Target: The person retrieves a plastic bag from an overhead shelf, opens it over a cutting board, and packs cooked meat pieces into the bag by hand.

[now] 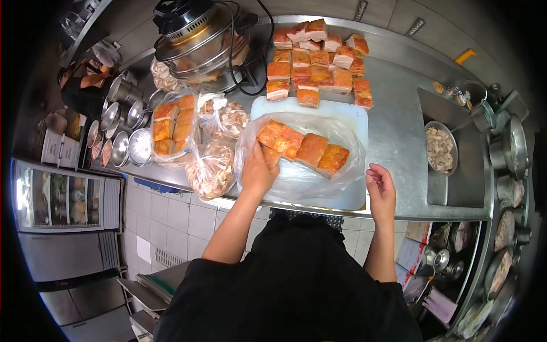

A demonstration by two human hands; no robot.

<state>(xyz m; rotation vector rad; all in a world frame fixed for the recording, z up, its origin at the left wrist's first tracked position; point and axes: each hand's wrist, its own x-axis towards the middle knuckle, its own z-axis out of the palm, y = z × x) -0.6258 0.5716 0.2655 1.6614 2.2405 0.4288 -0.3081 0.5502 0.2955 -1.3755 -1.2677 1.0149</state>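
Note:
A clear plastic bag [342,182] lies on the white cutting board [362,122] in front of me, with several golden-skinned blocks of roast pork [312,149] in a row inside it. My left hand [260,174] is at the bag's left side, fingers and thumb around a smaller pork piece [271,156] at the row's end. Beside the bag's right edge, my right hand [383,192] is raised over the counter, fingers loosely curled and apart, with nothing visible in them. Whether its fingertips touch the film is unclear.
More roast pork blocks [307,68] stand in rows behind the board. Filled plastic bags [211,171] crowd the left, near a glass-bowled cooker [196,51] with a hanging cord. A sink [456,188] on the right holds a bowl of pale chunks [440,149]. Another person [85,91] is at far left.

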